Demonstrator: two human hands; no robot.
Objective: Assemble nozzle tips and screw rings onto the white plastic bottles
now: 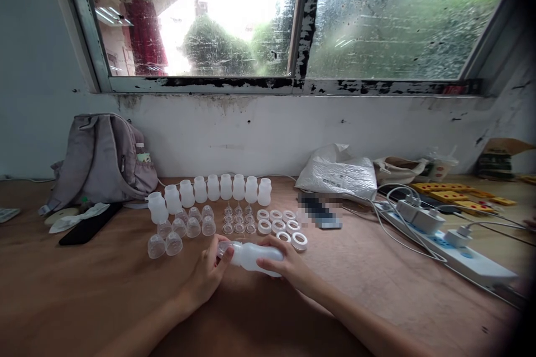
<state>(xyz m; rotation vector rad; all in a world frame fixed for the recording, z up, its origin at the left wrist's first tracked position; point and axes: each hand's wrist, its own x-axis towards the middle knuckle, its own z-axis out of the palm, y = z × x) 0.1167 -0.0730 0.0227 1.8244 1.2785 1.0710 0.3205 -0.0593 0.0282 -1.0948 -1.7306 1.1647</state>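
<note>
Head view: one bottle [257, 257], lying nearly level, is held between both hands just above the front of the table [343, 284]. Right hand [287, 262] grasps the body, fingers wrapped around it; left hand [213, 269] pinches the clear top [225, 247] at the neck end. Beyond, upright bottles [213, 187] form a curved row; nearer stand clear cups [193, 227] at left, clear teats [238, 218] centrally, and white rings [264, 227] at right, beside a partly blurred phone [333, 224].
</note>
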